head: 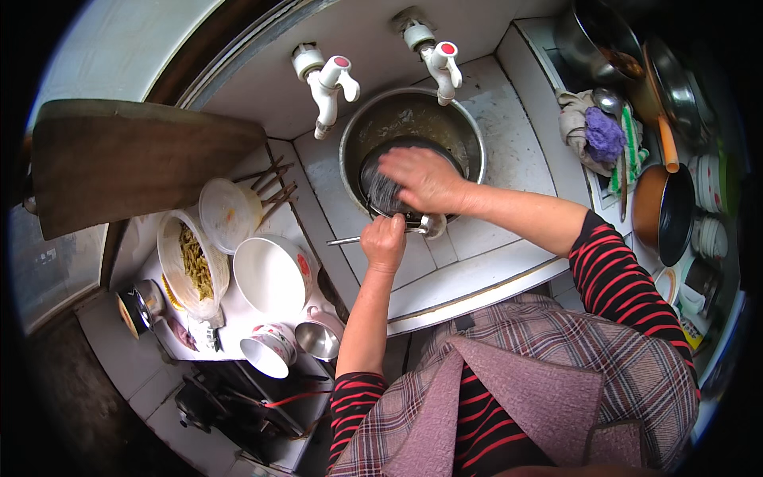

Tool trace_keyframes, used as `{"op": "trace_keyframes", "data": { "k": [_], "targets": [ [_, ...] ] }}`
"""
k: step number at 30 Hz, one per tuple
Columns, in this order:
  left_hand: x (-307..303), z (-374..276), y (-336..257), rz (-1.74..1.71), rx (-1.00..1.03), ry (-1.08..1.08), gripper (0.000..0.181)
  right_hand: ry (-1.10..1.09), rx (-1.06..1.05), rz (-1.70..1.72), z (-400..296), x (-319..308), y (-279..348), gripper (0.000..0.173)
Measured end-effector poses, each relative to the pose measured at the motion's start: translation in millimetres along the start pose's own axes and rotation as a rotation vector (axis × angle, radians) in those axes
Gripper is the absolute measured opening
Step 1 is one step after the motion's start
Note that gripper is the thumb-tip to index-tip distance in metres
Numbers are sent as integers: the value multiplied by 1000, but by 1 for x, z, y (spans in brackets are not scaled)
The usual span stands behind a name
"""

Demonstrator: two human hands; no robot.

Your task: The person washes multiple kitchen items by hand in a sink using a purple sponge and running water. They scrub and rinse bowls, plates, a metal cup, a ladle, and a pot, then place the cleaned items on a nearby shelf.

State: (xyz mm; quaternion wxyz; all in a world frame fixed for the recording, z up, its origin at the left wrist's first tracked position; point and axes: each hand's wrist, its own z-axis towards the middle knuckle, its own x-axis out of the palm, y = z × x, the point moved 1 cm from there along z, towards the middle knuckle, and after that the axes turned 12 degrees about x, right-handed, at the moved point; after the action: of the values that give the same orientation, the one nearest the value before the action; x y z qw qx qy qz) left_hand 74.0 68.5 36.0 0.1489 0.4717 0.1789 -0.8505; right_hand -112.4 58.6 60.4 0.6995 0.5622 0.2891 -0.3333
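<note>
A round metal basin [483,143] stands in the white-tiled sink, with a dark round pan or lid [432,146] inside it. My left hand [384,241] is closed around a thin metal handle [344,241] at the basin's near rim. A rounded shiny metal piece [435,226] shows just right of that fist; whether it joins the handle I cannot tell. Over the dark pan, my right hand [429,179] lies flat, fingers extended and slightly blurred. A grey streaked patch [384,185] shows beside its fingers. Whatever is under the palm is hidden.
Two white taps [326,89] [440,59] jut over the sink. Left are a wooden board [137,167], a strainer [173,256] of green-brown food, a white bowl [268,274] and cups [268,352]. To the right sit a purple scrubber [603,136], cloths and pots [650,208].
</note>
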Motion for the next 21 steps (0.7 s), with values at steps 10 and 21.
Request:
{"op": "trace_keyframes", "data": {
  "k": [10,21],
  "targets": [
    [4,-24,-15,28,-153,89,20,224,630,-216,14,27,-117,44],
    [-12,-32,-8,-17,-319,108,41,445,769,195,29,37,-102,42]
  ]
}}
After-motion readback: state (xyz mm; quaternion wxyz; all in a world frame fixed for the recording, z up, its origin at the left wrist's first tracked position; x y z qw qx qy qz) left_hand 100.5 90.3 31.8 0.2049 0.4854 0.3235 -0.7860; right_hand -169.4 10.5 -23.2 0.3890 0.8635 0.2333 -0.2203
